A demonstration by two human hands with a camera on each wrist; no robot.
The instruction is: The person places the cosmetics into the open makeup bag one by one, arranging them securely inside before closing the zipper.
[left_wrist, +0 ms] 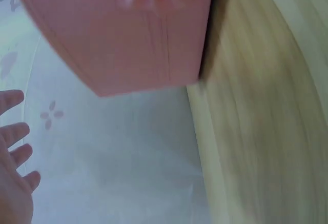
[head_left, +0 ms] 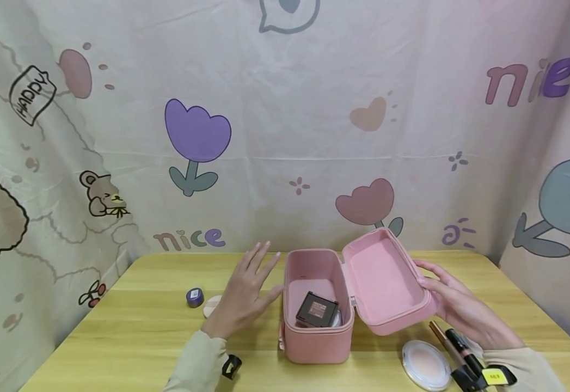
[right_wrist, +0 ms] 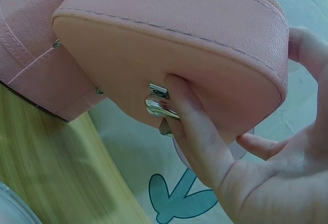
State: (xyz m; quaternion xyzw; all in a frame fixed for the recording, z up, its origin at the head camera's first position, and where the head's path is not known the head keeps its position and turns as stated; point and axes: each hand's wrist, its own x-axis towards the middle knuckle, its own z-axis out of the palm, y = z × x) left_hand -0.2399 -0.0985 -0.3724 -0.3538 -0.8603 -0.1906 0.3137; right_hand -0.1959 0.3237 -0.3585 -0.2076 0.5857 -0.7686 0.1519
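Note:
A pink cosmetic case (head_left: 316,345) stands on the table with its lid (head_left: 382,280) swung out to the right. Inside it lies a dark square compact (head_left: 317,310), partly covering a round pale item. Beside the case's left wall, my left hand (head_left: 245,291) hovers with fingers spread, holding nothing; its fingers (left_wrist: 15,131) show at the edge of the left wrist view. My right hand (head_left: 461,305) grips the lid by its outer edge. In the right wrist view, one finger (right_wrist: 192,111) presses the lid's outer face near a metal clasp (right_wrist: 160,103).
At the left are a small purple jar (head_left: 195,297) and a round pale puff (head_left: 212,306), partly behind my left hand. A round clear-lidded compact (head_left: 426,365) and makeup tubes (head_left: 463,351) lie front right. A printed curtain (head_left: 285,109) hangs behind the table (head_left: 118,337).

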